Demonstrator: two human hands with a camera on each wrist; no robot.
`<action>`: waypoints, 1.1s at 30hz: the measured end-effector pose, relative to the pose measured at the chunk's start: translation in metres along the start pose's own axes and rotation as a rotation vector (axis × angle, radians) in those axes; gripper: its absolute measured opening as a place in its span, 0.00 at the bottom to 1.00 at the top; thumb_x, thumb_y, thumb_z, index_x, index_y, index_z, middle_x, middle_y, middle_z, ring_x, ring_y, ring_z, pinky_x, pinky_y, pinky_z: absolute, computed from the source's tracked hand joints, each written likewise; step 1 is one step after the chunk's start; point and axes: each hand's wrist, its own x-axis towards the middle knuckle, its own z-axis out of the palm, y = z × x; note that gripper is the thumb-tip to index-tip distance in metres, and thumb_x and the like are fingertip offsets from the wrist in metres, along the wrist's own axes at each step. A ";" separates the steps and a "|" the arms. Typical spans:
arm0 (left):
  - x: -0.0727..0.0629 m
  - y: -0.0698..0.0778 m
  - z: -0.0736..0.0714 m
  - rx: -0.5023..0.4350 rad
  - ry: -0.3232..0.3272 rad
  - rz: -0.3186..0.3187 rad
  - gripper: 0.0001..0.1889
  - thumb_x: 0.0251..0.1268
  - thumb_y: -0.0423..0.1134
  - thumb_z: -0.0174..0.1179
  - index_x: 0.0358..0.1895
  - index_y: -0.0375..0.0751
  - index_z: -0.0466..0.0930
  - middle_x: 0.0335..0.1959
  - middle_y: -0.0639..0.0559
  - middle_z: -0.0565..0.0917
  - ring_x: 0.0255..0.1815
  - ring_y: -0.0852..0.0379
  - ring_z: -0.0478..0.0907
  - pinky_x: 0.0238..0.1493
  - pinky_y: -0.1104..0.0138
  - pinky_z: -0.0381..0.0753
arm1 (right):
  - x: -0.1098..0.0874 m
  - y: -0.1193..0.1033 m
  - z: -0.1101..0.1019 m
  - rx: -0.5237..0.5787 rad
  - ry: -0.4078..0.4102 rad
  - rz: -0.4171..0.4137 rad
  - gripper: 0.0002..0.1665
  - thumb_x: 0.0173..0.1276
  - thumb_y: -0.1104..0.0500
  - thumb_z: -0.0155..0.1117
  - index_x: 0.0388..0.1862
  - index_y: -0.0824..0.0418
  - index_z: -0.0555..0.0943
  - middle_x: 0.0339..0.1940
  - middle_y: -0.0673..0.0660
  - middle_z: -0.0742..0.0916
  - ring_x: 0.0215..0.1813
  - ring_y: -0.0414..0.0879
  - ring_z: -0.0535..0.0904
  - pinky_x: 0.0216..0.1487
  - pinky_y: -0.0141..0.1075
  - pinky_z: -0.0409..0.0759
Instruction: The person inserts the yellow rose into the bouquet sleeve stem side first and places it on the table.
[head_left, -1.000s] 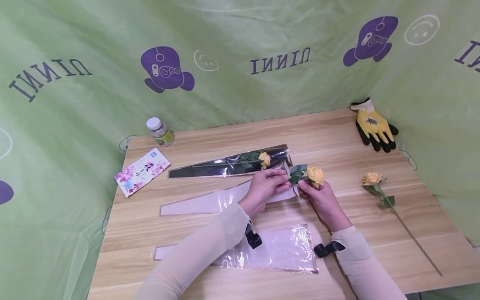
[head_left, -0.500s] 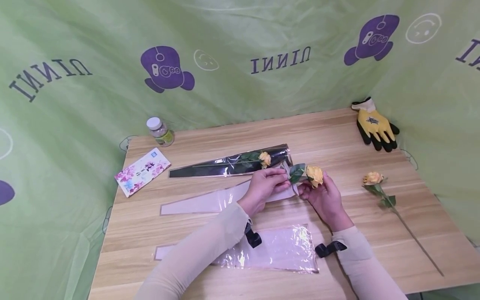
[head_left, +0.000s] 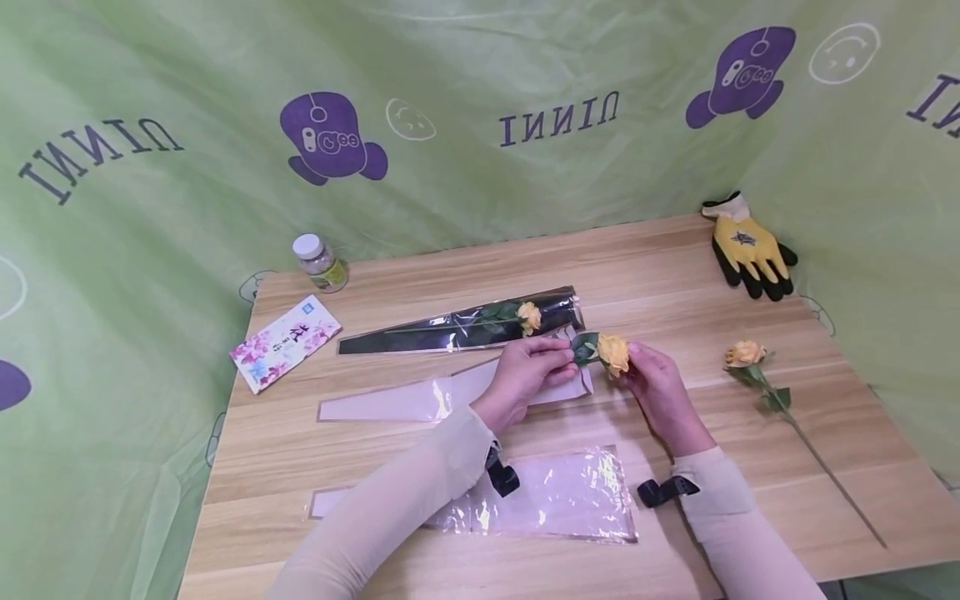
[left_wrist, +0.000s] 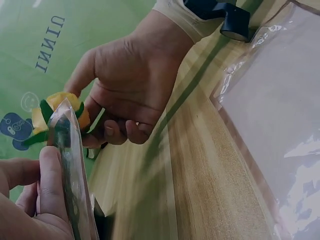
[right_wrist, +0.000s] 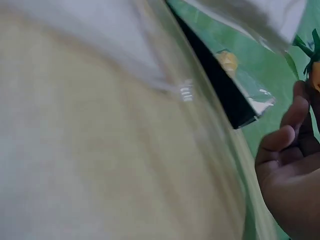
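A yellow artificial rose (head_left: 613,355) with green leaves sticks out of the wide end of a pale, tapered flower sleeve (head_left: 405,402). My left hand (head_left: 525,371) pinches that end of the sleeve between thumb and fingers, over the middle of the table. From the right, my right hand (head_left: 663,396) holds the rose at its bloom. In the left wrist view, the right thumb and fingers lie around the bloom (left_wrist: 65,97), just beyond the sleeve's edge (left_wrist: 75,165). The right wrist view catches only part of the bloom (right_wrist: 316,75) at its edge. The sleeve hides most of the stem.
Behind lies a black sleeve (head_left: 420,337) with a rose on it. Another pale clear sleeve (head_left: 562,500) lies flat in front. A loose rose (head_left: 745,354) is at right, a yellow-black glove (head_left: 750,246) at back right. A jar (head_left: 321,265) and floral card (head_left: 287,343) stand left.
The rose bloom has shifted left, closer to the sleeve's end. My right hand has moved from beneath the bloom to its right side. My left hand stays on the sleeve.
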 end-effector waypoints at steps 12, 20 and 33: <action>-0.007 0.001 0.001 0.000 -0.010 0.008 0.10 0.60 0.20 0.67 0.43 0.31 0.87 0.38 0.36 0.87 0.30 0.52 0.88 0.44 0.63 0.91 | 0.006 -0.001 0.007 -0.127 0.104 -0.054 0.08 0.77 0.62 0.62 0.45 0.68 0.81 0.33 0.53 0.84 0.32 0.43 0.76 0.32 0.29 0.84; -0.009 0.002 0.001 0.032 0.004 0.035 0.10 0.60 0.21 0.67 0.43 0.32 0.87 0.36 0.37 0.87 0.29 0.53 0.87 0.42 0.63 0.91 | 0.006 -0.014 0.006 -0.367 0.062 -0.043 0.13 0.75 0.62 0.65 0.48 0.72 0.80 0.40 0.53 0.86 0.38 0.45 0.81 0.41 0.31 0.87; -0.008 -0.009 0.000 0.092 0.011 0.142 0.10 0.60 0.20 0.66 0.43 0.31 0.87 0.35 0.38 0.86 0.29 0.55 0.86 0.41 0.63 0.92 | -0.002 -0.014 0.003 -0.473 0.027 0.013 0.15 0.68 0.66 0.71 0.47 0.77 0.79 0.40 0.58 0.87 0.40 0.43 0.84 0.44 0.28 0.88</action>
